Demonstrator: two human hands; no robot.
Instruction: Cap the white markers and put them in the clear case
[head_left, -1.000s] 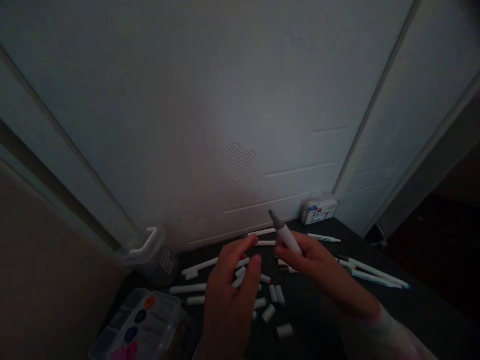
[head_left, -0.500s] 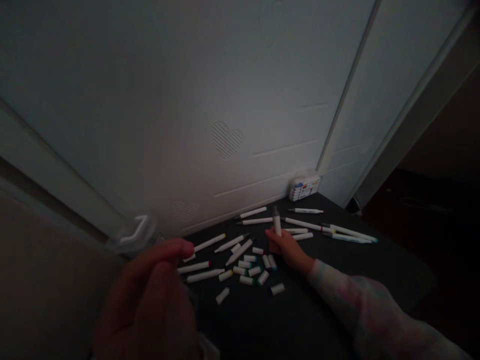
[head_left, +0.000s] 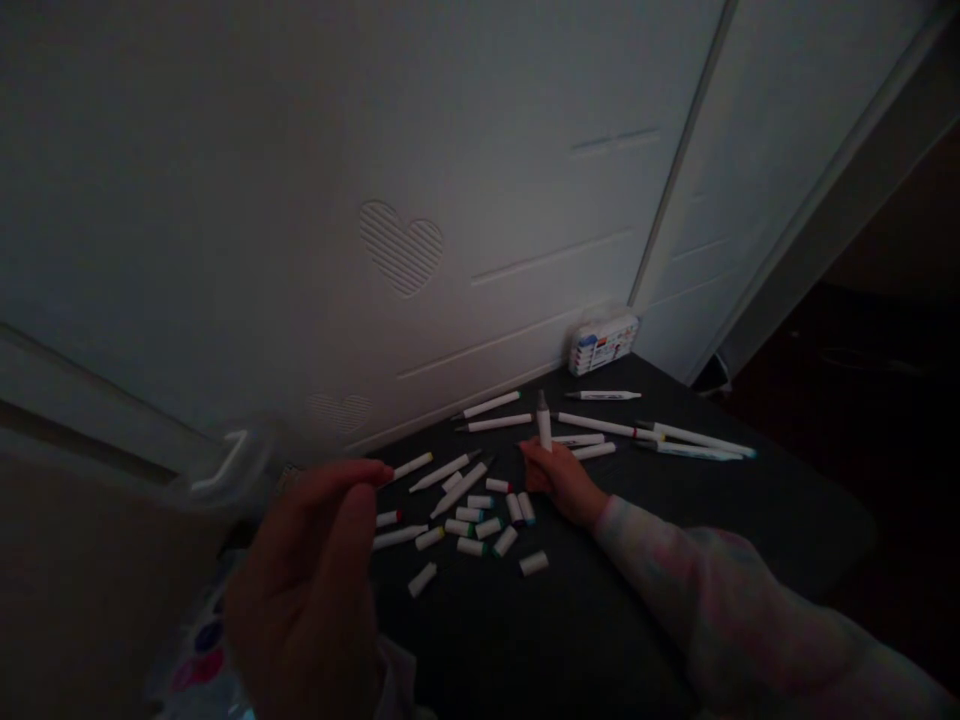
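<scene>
My right hand (head_left: 559, 480) grips a white marker (head_left: 544, 425) that stands nearly upright, its grey end pointing up. Large and close to the camera, my left hand (head_left: 307, 590) is raised at the lower left with thumb and index finger brought together; anything between them is hidden. Several loose marker caps (head_left: 471, 547) with coloured ends lie on the dark tabletop (head_left: 600, 620) between the hands. Around them are several more white markers, among them one with a grey tip (head_left: 463, 487) and a yellow-ended one (head_left: 412, 466) beyond my left fingertips.
A clear case with printed markers (head_left: 604, 342) stands against the white panel (head_left: 487, 200) at the back. More long markers (head_left: 694, 440) lie to the right. At the left are a clear plastic container (head_left: 232, 470) and a bag with pink and purple spots (head_left: 201, 665).
The view has shifted, so the tabletop things appear further left and higher. My left thumb has come closer to the index finger. My right hand still holds the marker upright.
</scene>
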